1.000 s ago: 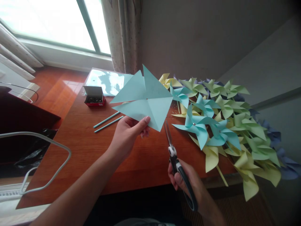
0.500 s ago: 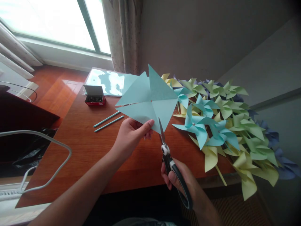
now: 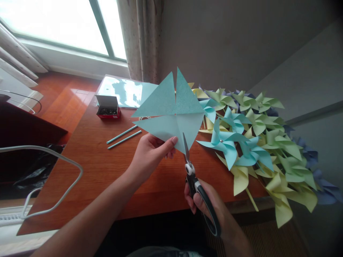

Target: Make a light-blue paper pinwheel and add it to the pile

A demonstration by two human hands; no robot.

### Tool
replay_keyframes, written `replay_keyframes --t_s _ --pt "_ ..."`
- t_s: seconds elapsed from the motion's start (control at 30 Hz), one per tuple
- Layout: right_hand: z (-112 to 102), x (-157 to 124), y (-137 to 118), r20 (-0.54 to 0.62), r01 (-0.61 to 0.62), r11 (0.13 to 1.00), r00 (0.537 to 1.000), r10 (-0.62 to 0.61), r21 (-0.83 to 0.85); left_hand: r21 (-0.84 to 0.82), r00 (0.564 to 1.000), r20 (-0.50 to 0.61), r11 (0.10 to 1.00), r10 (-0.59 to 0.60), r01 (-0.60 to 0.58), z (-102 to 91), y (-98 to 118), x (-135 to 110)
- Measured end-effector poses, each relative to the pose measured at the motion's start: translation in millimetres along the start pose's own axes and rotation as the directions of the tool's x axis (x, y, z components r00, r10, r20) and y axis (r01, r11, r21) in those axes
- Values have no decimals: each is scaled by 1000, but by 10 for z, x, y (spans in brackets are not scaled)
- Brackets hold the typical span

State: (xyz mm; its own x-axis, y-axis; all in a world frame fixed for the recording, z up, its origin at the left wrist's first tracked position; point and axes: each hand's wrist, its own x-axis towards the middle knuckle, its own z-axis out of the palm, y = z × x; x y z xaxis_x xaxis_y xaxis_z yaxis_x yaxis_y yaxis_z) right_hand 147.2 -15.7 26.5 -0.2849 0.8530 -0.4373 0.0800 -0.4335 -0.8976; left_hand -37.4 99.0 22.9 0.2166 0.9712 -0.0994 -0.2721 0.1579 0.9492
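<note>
My left hand (image 3: 150,154) pinches the lower edge of a light blue paper square (image 3: 171,110) and holds it up above the wooden table (image 3: 107,171). The square is slit along its diagonals into triangular flaps. My right hand (image 3: 207,205) grips black-handled scissors (image 3: 194,178), whose blades point up into the paper's bottom corner, right beside my left thumb.
A heap of finished paper pinwheels (image 3: 254,139) in blue, green, yellow and purple covers the table's right side. Two blue sticks (image 3: 123,137) lie left of my hand. A small red box of pins (image 3: 108,108) and a glossy sheet (image 3: 122,92) sit farther back.
The scissors have moved left and up from the table to the paper's bottom corner. The paper has turned a little and risen slightly in my left hand.
</note>
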Motion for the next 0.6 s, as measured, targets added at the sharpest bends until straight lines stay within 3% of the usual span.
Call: replay_keyframes --t_s 0.6 --pt "-9 -3 -8 -5 -21 1000 1000 21 21 44 1000 -13 999 -5 6 10 18 -14"
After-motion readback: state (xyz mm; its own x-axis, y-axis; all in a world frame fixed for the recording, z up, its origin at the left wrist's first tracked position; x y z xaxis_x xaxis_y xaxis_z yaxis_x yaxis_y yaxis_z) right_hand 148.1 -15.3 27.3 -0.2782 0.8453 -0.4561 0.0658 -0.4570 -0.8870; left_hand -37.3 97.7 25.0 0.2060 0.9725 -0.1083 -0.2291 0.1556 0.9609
